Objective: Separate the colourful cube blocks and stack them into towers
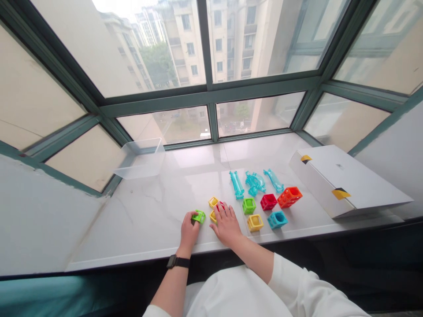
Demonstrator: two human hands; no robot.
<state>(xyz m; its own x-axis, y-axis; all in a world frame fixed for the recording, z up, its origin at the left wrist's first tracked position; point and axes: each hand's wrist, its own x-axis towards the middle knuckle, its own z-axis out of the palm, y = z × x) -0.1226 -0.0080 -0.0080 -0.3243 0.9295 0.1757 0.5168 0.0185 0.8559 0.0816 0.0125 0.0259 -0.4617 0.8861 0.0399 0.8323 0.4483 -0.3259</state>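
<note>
My left hand (189,230) is closed on a green hollow toy block (199,216) just above the white sill. Close by on its right, my right hand (227,225) lies with its fingers stretched over a red block (220,205), which it mostly hides. Two yellow pieces show beside those fingers: an upper yellow block (213,202) and a lower one (213,216), partly covered. To the right of this hand stand another green block (249,205), a yellow block (255,223), a dark red block (269,202), a blue block (277,219) and a longer orange block (290,197).
Clear turquoise plastic pieces (255,182) lie in a row behind the blocks. A translucent tub (142,160) stands at the back left, a white box (350,180) at the right. Green-framed windows (211,94) enclose the sill (132,229).
</note>
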